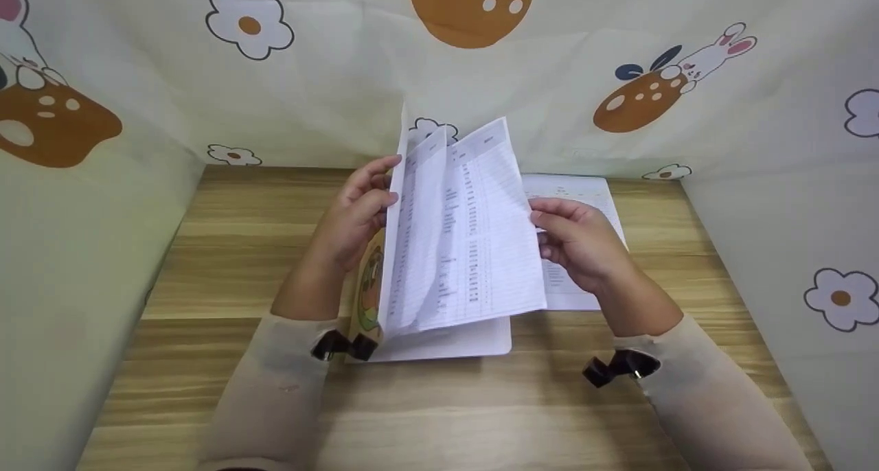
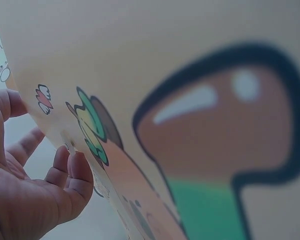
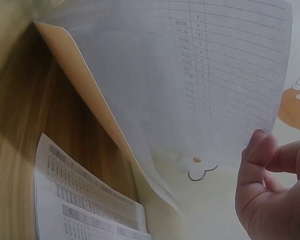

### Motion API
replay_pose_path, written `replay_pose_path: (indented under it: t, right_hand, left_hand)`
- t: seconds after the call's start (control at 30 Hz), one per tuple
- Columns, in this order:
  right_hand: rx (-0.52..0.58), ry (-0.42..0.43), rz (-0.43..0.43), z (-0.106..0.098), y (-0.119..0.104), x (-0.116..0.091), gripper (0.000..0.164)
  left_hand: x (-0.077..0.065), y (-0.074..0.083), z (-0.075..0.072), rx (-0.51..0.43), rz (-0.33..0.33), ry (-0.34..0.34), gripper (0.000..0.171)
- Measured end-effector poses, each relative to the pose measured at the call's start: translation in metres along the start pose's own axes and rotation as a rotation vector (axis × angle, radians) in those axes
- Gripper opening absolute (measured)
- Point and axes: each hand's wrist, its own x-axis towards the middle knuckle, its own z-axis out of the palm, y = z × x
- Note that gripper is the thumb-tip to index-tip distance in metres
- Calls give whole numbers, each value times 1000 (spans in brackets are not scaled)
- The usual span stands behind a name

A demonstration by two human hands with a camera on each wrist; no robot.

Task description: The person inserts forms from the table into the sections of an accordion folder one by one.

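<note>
Booklet (image 1: 426, 251) between side edges of surface (image 1: 439, 416): your left fingers (image 1: 371, 171) gripped cover (image 2: 155, 115), right fingers (image 1: 560, 207) pinched page (image 1: 508, 237); apparently mid-leafing, next likely called for page turn.

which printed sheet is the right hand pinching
The rightmost raised sheet, by its right edge. The raised page to its left is away from the right hand, and the printed papers lie on the table.

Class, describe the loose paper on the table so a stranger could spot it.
Find the wooden table, then its back edge, right of centre. Partly hidden by the right hand lies the printed paper; it rests flat, while the booklet is held open.
</note>
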Motion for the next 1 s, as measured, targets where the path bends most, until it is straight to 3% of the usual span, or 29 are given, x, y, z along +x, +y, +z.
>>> replay_pose_path:
  t: [1.0]
  right_hand:
    - [-56,-67,38,37,23,15,33]
  left_hand:
    - [1,-1,3,-9,-14,20,57]
